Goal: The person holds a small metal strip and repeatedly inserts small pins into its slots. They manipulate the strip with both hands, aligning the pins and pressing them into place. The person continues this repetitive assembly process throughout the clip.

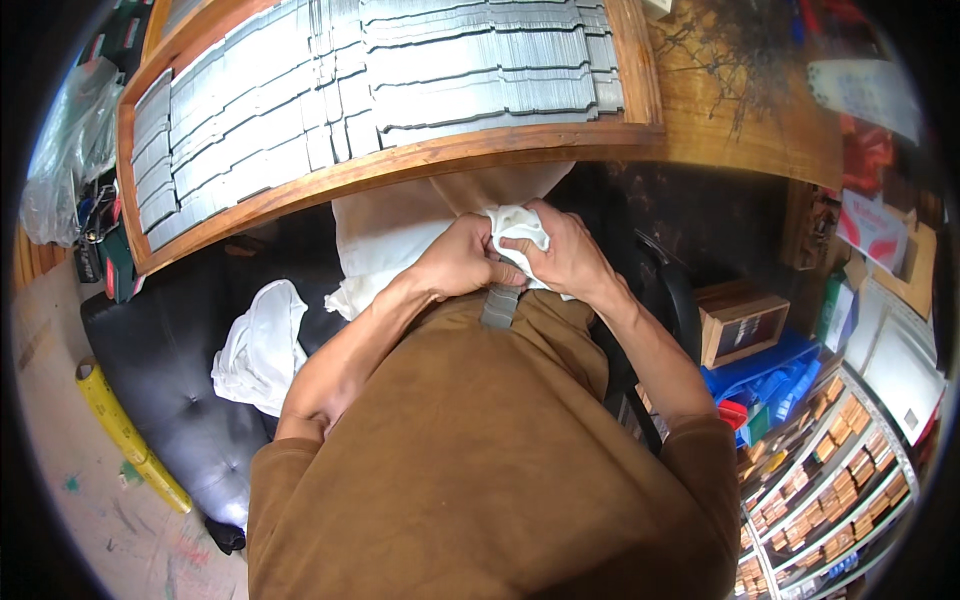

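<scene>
Close to my lap, my left hand and my right hand meet, both closed. A bunched white cloth is pinched in my right hand, its folds rising between the hands. Below the fingers a flat grey metal piece sticks out toward my brown shirt. My left fingers close on it beside the cloth; its upper part is hidden by the fingers. Beyond the hands, a wooden tray holds rows of many similar grey metal pieces.
White fabric lies over my lap. Another white cloth rests on the black padded seat at left. At right are a small wooden box, a blue plastic bin and a shelf of small wooden blocks. A yellow tube lies at far left.
</scene>
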Action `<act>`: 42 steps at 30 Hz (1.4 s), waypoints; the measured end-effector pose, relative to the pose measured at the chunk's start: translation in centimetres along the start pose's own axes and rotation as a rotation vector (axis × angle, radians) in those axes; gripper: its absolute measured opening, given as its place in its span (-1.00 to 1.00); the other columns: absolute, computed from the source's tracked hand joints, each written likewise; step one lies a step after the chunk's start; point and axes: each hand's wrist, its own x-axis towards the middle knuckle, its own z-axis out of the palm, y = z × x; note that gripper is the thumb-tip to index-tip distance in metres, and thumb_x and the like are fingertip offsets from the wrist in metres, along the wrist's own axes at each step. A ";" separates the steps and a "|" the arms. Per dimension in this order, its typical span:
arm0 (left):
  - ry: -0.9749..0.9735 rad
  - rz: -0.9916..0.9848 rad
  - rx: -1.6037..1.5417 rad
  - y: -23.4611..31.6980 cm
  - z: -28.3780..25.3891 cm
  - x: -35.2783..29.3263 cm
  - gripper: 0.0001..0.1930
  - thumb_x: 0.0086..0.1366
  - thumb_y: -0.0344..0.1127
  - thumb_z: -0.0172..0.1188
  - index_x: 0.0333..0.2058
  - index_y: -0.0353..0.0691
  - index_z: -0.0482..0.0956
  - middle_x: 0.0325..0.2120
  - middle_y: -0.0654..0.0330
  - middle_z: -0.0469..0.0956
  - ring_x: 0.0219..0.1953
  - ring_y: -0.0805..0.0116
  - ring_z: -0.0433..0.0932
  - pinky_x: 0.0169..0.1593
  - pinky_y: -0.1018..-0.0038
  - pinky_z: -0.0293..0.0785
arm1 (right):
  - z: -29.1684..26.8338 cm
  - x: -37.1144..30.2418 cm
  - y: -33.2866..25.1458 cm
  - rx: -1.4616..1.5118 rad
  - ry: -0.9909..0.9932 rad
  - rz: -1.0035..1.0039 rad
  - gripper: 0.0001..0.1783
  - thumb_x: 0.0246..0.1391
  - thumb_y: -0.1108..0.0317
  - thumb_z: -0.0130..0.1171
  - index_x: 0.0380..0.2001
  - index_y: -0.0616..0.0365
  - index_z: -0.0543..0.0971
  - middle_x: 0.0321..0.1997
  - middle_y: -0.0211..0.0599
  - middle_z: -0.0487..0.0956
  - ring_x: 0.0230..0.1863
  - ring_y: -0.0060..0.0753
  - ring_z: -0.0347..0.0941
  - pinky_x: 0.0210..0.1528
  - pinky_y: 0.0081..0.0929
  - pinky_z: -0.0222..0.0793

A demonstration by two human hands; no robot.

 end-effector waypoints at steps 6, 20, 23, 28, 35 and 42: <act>-0.064 -0.010 0.036 0.0 -0.4 0.4 -0.77 0.18 -0.63 0.44 -0.19 -0.39 0.65 -0.32 0.18 0.73 -0.26 0.47 0.67 -0.11 0.54 0.61 | -1.0 1.1 1.4 0.095 -0.050 -0.036 -0.72 0.21 0.25 0.30 -0.15 0.24 0.63 -0.24 0.08 0.68 -0.13 0.13 0.67 -0.16 -0.24 0.55; 0.244 0.021 -0.193 3.5 -1.6 -1.1 -0.61 0.21 -0.59 0.41 0.01 -0.40 0.56 -0.21 0.07 0.72 -0.20 0.30 0.72 -0.04 0.35 0.69 | -4.6 1.0 4.2 -0.578 0.390 0.022 -0.64 0.18 0.27 0.34 -0.06 0.29 0.59 -0.08 0.16 0.62 -0.08 0.24 0.58 -0.05 -0.06 0.49; 0.333 0.028 -0.304 4.3 -1.7 -3.0 -0.56 0.24 -0.58 0.39 0.08 -0.40 0.50 -0.19 0.03 0.70 -0.18 0.18 0.74 -0.02 0.26 0.72 | -3.8 -2.6 -2.3 -0.450 0.495 -0.115 -0.71 -0.01 0.40 0.49 -0.25 0.26 0.63 -0.10 0.03 0.64 -0.21 0.05 0.61 -0.14 -0.21 0.50; 0.297 0.055 -0.467 6.5 0.7 -5.7 -0.54 0.24 -0.60 0.37 0.10 -0.38 0.48 -0.17 0.03 0.69 -0.14 0.15 0.75 0.00 0.28 0.72 | -1.7 -6.4 -6.2 0.146 -0.092 -0.292 -0.62 -0.05 0.39 0.58 -0.19 0.25 0.62 -0.12 -0.27 0.63 -0.20 -0.42 0.58 -0.15 -0.46 0.55; 0.263 0.132 -0.590 5.7 1.7 -7.2 -0.56 0.26 -0.59 0.36 0.11 -0.32 0.49 -0.17 0.04 0.70 -0.10 0.12 0.75 0.02 0.28 0.71 | 1.8 -7.2 -4.9 0.315 0.017 -0.306 -0.66 -0.04 0.52 0.54 -0.15 0.28 0.70 -0.27 -0.15 0.74 -0.33 -0.34 0.72 -0.31 -0.50 0.62; 0.189 0.176 -0.527 6.6 1.6 -8.9 -0.60 0.38 -0.39 0.33 0.14 -0.35 0.51 -0.15 0.05 0.72 -0.15 0.24 0.74 -0.07 0.38 0.70 | 2.8 -7.4 -5.9 0.283 0.053 -0.430 -0.76 -0.05 0.59 0.53 -0.26 0.31 0.74 -0.26 -0.09 0.77 -0.27 -0.30 0.76 -0.21 -0.50 0.69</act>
